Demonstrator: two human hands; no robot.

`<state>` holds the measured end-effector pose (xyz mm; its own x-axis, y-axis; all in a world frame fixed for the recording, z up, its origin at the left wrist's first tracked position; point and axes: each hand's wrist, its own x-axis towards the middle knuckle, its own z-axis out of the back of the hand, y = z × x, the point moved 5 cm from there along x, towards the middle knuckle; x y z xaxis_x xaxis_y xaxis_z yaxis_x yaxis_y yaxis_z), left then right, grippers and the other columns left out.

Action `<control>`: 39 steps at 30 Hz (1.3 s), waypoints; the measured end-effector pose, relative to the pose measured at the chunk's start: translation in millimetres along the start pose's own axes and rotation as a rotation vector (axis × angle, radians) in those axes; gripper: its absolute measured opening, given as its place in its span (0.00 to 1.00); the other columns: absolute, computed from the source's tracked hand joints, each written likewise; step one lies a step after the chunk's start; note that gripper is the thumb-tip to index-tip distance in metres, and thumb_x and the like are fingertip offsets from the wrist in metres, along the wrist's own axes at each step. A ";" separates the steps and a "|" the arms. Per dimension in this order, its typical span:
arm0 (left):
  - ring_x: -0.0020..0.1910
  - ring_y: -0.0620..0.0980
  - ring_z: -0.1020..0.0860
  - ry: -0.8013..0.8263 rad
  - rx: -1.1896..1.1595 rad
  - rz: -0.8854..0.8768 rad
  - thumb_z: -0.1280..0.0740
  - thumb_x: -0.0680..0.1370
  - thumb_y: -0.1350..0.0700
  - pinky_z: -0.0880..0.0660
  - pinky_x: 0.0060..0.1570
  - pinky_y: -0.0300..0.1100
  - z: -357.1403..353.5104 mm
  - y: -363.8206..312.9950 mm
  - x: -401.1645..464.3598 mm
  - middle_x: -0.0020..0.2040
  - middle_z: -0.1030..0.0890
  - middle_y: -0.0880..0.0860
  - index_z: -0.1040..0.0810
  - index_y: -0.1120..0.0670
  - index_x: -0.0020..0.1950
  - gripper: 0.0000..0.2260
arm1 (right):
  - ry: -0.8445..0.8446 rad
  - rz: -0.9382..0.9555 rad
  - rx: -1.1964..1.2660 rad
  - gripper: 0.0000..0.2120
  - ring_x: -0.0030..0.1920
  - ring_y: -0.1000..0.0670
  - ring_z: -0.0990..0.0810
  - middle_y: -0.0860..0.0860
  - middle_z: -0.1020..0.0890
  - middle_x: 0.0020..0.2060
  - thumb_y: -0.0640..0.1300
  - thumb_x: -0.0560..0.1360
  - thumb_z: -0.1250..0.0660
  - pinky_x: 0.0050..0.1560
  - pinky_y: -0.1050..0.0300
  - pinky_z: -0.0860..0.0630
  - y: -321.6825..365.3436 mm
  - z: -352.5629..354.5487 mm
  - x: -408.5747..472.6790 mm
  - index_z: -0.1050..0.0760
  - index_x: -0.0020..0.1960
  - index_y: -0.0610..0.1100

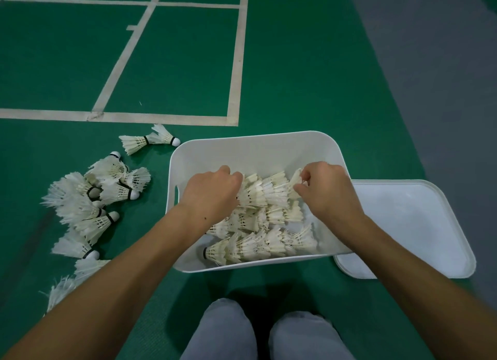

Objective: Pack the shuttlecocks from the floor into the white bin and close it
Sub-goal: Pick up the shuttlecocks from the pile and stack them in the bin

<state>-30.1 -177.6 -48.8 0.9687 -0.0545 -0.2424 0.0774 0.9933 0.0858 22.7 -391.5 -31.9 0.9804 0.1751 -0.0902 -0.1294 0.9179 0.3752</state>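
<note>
Left hand: fingers curled down onto shuttlecocks in bin, grasp unclear. Right hand: pinching one shuttlecock. Loose shuttlecocks lie left of white bin; lid right.

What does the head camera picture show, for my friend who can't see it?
Two hands reach into a white bin on a green court floor; the left hand and right hand each hold shuttlecocks in the bin. More shuttlecocks lie on the floor to its left, and the lid lies to its right.
</note>
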 end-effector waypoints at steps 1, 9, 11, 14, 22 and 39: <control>0.44 0.58 0.18 0.003 0.000 0.003 0.34 0.82 0.52 0.20 0.42 0.51 -1.5 1.7 0.5 0.56 0.23 0.53 0.24 0.52 0.65 0.13 | 0.031 -0.055 0.069 0.07 0.37 0.46 0.18 0.50 0.18 0.35 0.47 0.75 0.25 0.44 0.50 0.18 -4.1 -3.9 2.3 0.20 0.43 0.46; 0.48 0.58 0.19 0.026 -0.116 0.021 0.32 0.82 0.52 0.18 0.48 0.54 -9.8 7.0 2.9 0.55 0.21 0.55 0.23 0.54 0.63 0.12 | 0.285 -0.475 0.598 0.06 0.50 0.39 0.15 0.41 0.17 0.49 0.37 0.78 0.26 0.56 0.40 0.16 -12.5 -38.7 6.5 0.21 0.54 0.38; 0.51 0.57 0.20 0.070 -0.206 0.022 0.30 0.81 0.50 0.19 0.52 0.54 -11.5 8.4 2.9 0.57 0.20 0.54 0.24 0.53 0.66 0.15 | 0.272 -0.466 0.588 0.12 0.48 0.44 0.17 0.45 0.18 0.46 0.38 0.78 0.26 0.58 0.43 0.16 -12.3 -38.0 7.5 0.19 0.61 0.36; 0.57 0.55 0.21 0.076 -0.349 0.037 0.28 0.81 0.47 0.22 0.56 0.51 -4.0 10.2 -4.9 0.63 0.21 0.53 0.29 0.50 0.73 0.23 | 0.305 -0.468 0.609 0.16 0.46 0.45 0.17 0.44 0.18 0.46 0.36 0.79 0.27 0.57 0.46 0.16 -11.6 -31.3 2.5 0.21 0.65 0.35; 0.48 0.40 0.17 -0.292 -0.743 0.043 0.30 0.82 0.46 0.17 0.48 0.45 39.1 26.6 -71.3 0.56 0.17 0.41 0.20 0.48 0.64 0.12 | 0.207 -0.160 0.285 0.24 0.60 0.44 0.18 0.45 0.17 0.63 0.47 0.80 0.28 0.62 0.49 0.23 -1.0 3.9 -33.1 0.26 0.73 0.40; 0.42 0.45 0.17 -0.587 -0.796 0.689 0.25 0.78 0.59 0.20 0.42 0.48 -41.9 189.8 -164.7 0.43 0.16 0.44 0.19 0.48 0.51 0.07 | 0.278 0.793 0.195 0.08 0.60 0.55 0.24 0.59 0.19 0.57 0.49 0.83 0.35 0.63 0.55 0.27 203.0 17.6 4.0 0.20 0.61 0.53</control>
<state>-184.9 24.2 -33.1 0.7250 0.6792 0.1138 -0.4656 0.6052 -0.6457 3.0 -210.7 60.2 0.5360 0.8426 0.0520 -0.7074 0.4147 0.5723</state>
